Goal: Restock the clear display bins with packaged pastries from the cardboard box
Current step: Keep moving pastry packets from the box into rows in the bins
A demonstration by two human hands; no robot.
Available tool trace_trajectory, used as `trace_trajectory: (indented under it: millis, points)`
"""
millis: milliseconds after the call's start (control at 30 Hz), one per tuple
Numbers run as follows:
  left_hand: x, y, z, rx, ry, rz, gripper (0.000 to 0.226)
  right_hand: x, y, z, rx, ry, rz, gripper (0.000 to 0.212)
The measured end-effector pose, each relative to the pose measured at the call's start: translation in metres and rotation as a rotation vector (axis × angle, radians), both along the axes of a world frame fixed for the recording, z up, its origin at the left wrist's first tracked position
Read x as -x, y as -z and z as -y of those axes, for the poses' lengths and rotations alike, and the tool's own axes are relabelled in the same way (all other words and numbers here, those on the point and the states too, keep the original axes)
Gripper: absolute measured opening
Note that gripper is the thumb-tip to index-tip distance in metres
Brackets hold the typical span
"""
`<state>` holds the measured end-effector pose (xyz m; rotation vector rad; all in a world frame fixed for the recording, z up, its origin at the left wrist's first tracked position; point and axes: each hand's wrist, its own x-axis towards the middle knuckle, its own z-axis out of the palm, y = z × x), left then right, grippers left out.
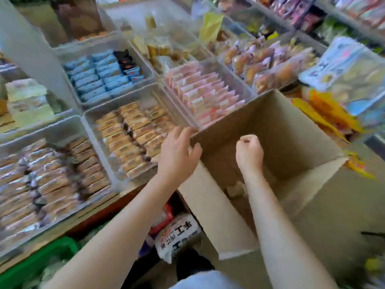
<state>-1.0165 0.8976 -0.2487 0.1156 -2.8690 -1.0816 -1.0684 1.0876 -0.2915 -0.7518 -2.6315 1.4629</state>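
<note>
Standing open-topped at the counter's edge, the cardboard box (277,147) sits with its long axis running from the person's body away toward the shelves, its mouth facing up and its flaps splayed outward. Inside, near the floor of the box, one small pale packet (235,189) shows; blur hides what else may be there.

Left hand (177,152): palm down, fingers spread and loose, holding nothing, hovering at the box's far-left corner, fingertips at the rim of the pink-packet bin. Forearm angled up from the lower left.

Right hand (249,153): reached down into the box, curled into a closed fist, knuckles up. Whether anything is inside the fist I cannot tell. Forearm runs almost straight along the box's long axis.

Clear display bins on the counter, left of the box:
- bin of tan pastries (133,138), packets lying in rows, just beside the left hand.
- pink-packet bin (208,94), packets stood on edge in tight rows, touching the box's far corner.
- blue-packet bin (100,76), farther back.
- near-left bin (45,174), brown and tan packets, full.

Bagged buns (268,63) are heaped behind the box. A green crate (35,261) sits below the counter.
</note>
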Motion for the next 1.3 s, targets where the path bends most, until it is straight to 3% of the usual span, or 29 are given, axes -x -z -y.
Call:
trace_trajectory:
  millis: [100,233,333,500,633,767,900,1000,1100,1167,1233,1300]
  points:
    - [0.032,0.01,-0.055,0.292,0.026,0.024,0.062,0.018,0.052,-0.052,-0.029,-0.052,0.428,0.045]
    - [0.048,0.03,-0.083,0.51,0.028,0.115,0.079,0.02,0.118,-0.07,-0.017,-0.16,0.789,0.065]
    - [0.05,0.044,-0.083,0.61,0.002,0.119,0.08,0.022,0.165,-0.075,-0.104,-0.288,0.934,0.057]
    - [0.056,0.052,-0.078,0.481,-0.055,0.118,0.07,0.013,0.194,-0.075,-0.074,-0.42,1.136,0.038]
    - [0.061,0.053,-0.082,0.493,-0.069,0.123,0.07,0.013,0.209,-0.068,0.039,-0.266,1.084,0.044]
    - [0.061,0.055,-0.081,0.484,-0.074,0.122,0.069,0.02,0.203,-0.06,0.028,-0.152,0.87,0.041]
    - [0.061,0.053,-0.08,0.455,-0.073,0.136,0.07,0.05,0.161,-0.039,0.311,-0.063,0.663,0.04]
    - [0.057,0.051,-0.075,0.402,-0.043,0.142,0.069,0.07,0.106,-0.03,0.638,-0.012,0.56,0.04]
    - [0.049,0.04,-0.065,0.196,-0.027,0.189,0.062,0.064,0.041,-0.029,1.025,-0.011,0.406,0.046]
    - [0.043,0.023,-0.052,-0.205,-0.064,0.25,0.052,0.05,0.001,-0.026,1.151,-0.089,0.324,0.035]
    - [0.033,0.006,-0.028,-0.619,-0.127,0.236,0.047,0.033,-0.031,-0.011,1.222,-0.288,0.34,0.043]
    - [0.014,-0.014,0.007,-0.868,-0.143,0.227,0.054,0.017,-0.051,0.021,1.208,-0.498,0.379,0.05]
